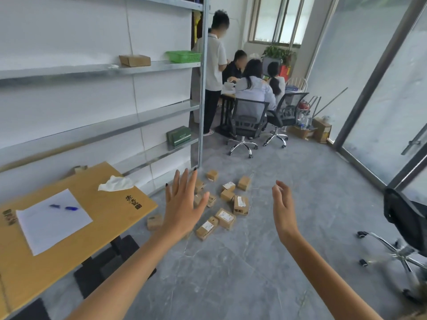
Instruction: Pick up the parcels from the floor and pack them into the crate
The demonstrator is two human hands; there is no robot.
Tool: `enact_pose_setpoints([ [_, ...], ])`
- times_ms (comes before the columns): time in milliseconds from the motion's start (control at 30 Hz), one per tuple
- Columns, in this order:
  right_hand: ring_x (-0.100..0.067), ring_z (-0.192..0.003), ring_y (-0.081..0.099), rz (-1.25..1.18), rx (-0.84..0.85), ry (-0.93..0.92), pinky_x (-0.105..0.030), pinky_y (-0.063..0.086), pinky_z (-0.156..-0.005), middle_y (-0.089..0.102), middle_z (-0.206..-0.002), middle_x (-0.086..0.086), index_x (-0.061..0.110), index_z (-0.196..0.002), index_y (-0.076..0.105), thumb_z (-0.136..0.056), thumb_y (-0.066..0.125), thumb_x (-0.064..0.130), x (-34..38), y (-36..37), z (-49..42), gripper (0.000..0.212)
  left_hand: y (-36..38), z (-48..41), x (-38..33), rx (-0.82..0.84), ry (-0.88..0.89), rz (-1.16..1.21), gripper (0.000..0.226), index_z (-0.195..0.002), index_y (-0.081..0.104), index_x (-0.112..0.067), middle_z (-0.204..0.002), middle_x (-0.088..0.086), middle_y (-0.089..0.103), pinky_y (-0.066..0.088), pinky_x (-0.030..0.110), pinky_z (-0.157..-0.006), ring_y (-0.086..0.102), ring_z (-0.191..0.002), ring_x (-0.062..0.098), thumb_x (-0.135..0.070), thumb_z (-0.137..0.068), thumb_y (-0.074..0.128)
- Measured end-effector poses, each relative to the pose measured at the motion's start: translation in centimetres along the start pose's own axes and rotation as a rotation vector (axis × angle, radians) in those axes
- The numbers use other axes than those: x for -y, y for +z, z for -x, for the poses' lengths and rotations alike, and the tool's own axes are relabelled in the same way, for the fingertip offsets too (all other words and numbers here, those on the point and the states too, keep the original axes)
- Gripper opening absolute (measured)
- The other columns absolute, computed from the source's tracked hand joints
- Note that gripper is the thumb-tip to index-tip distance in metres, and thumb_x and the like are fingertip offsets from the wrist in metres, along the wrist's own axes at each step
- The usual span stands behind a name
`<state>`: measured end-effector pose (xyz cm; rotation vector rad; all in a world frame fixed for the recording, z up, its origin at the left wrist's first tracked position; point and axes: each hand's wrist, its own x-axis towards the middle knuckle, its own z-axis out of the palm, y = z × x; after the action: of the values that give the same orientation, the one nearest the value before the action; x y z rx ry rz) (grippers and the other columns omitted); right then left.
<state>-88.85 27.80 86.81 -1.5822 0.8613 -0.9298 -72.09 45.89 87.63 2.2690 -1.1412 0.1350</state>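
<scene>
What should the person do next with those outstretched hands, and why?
Probably step forward and lower a hand toward the nearest parcel: both the left hand and right hand are open and hold nothing, and the parcels lie scattered on the floor ahead.

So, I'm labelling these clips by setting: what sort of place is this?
Probably a small office doubling as a packing room: metal shelving, labelled cardboard parcels on the floor, people on swivel chairs.

There are roughly eleven brown cardboard parcels [241, 205], four people [254, 91], three black office chairs [248, 117], one green plastic basket [182, 57] and one white paper sheet [53, 221].
</scene>
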Motion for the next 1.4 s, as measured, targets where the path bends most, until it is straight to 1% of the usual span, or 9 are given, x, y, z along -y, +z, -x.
enact_pose_setpoints([
  [167,-0.012,-0.132,0.037,0.041,0.038,0.014,-0.030,0.031,-0.107,0.037,-0.146,0.001,0.023,-0.145,0.031,-0.099,0.038,0.040,-2.1,0.2,-5.1,0.050,4.8,-5.1,-1.3,0.090,-0.001,-0.043,0.071,-0.150,-0.008,-0.029,-0.159,-0.002,-0.012,-0.009,0.048,-0.117,-0.025,-0.142,0.016,-0.060,-0.092,0.019],
  [300,-0.018,-0.137,0.034,0.064,0.037,0.030,-0.042,0.028,-0.115,0.035,-0.150,-0.005,0.023,-0.147,0.029,-0.098,0.039,0.042,-4.2,-1.0,-11.0,0.052,9.4,-10.2,-3.4,0.111,0.028,-0.057,0.068,-0.144,-0.017,-0.038,-0.158,-0.004,-0.013,-0.008,0.050,-0.117,-0.025,-0.142,0.017,-0.062,-0.092,0.018],
  [367,-0.017,-0.137,0.035,0.066,0.048,0.031,-0.039,0.028,-0.114,0.035,-0.150,-0.005,0.023,-0.147,0.029,-0.098,0.039,0.041,-5.5,-2.2,-14.4,0.053,12.0,-13.2,-4.6,0.111,0.034,-0.068,0.066,-0.141,-0.021,-0.040,-0.158,-0.005,-0.013,-0.008,0.049,-0.117,-0.025,-0.142,0.016,-0.063,-0.090,0.015],
  [533,-0.017,-0.133,0.040,0.084,0.075,0.086,-0.025,0.030,-0.099,0.040,-0.147,-0.001,0.026,-0.144,0.031,-0.098,0.039,0.043,-8.3,-6.0,-22.1,0.049,17.5,-19.5,-6.7,0.129,-0.006,-0.056,0.069,-0.148,-0.009,-0.036,-0.159,-0.007,-0.008,-0.010,0.046,-0.115,-0.021,-0.143,0.015,-0.064,-0.090,0.015],
  [633,-0.016,-0.129,0.042,0.100,0.078,0.103,-0.026,0.032,-0.099,0.042,-0.144,-0.003,0.027,-0.143,0.032,-0.097,0.039,0.044,-9.6,-7.2,-26.1,0.049,20.1,-22.3,-6.9,0.136,-0.031,-0.038,0.069,-0.148,-0.008,-0.036,-0.159,-0.008,-0.007,-0.013,0.042,-0.112,-0.019,-0.144,0.014,-0.065,-0.089,0.014],
  [767,-0.011,-0.118,0.044,0.096,0.091,0.144,-0.026,0.032,-0.095,0.044,-0.141,-0.005,0.027,-0.142,0.033,-0.098,0.041,0.040,-11.4,-6.9,-31.0,0.046,23.0,-25.8,-6.5,0.169,-0.059,-0.059,0.067,-0.149,-0.004,-0.032,-0.159,-0.007,-0.005,-0.009,0.045,-0.114,-0.016,-0.145,0.015,-0.060,-0.093,0.021],
  [867,-0.010,-0.117,0.043,0.097,0.124,0.190,-0.026,0.032,-0.094,0.043,-0.140,0.000,0.026,-0.142,0.034,-0.098,0.041,0.039,-13.0,-5.6,-35.0,0.046,25.0,-29.2,-5.7,0.184,-0.074,-0.060,0.065,-0.149,0.000,-0.031,-0.159,-0.006,-0.002,-0.006,0.047,-0.116,-0.012,-0.145,0.016,-0.055,-0.094,0.025],
  [1100,-0.009,-0.108,0.047,0.162,0.118,0.258,-0.026,0.034,-0.089,0.049,-0.120,0.008,0.025,-0.136,0.041,-0.099,0.042,0.036,-15.8,-2.9,-45.1,0.039,30.2,-40.0,-2.7,0.246,-0.085,-0.012,0.064,-0.150,0.009,-0.026,-0.159,-0.004,0.006,-0.007,0.042,-0.115,-0.008,-0.146,0.016,-0.053,-0.095,0.025],
  [1400,-0.015,-0.106,0.055,0.259,0.147,0.382,-0.026,0.037,-0.082,0.060,-0.116,-0.002,0.022,-0.125,0.050,-0.099,0.044,0.033,-20.7,-1.5,-55.8,0.029,37.3,-50.0,-1.2,0.352,-0.138,0.061,0.061,-0.148,0.018,-0.023,-0.156,-0.002,0.018,0.014,0.046,-0.117,0.009,-0.145,0.020,-0.048,-0.096,0.034],
])
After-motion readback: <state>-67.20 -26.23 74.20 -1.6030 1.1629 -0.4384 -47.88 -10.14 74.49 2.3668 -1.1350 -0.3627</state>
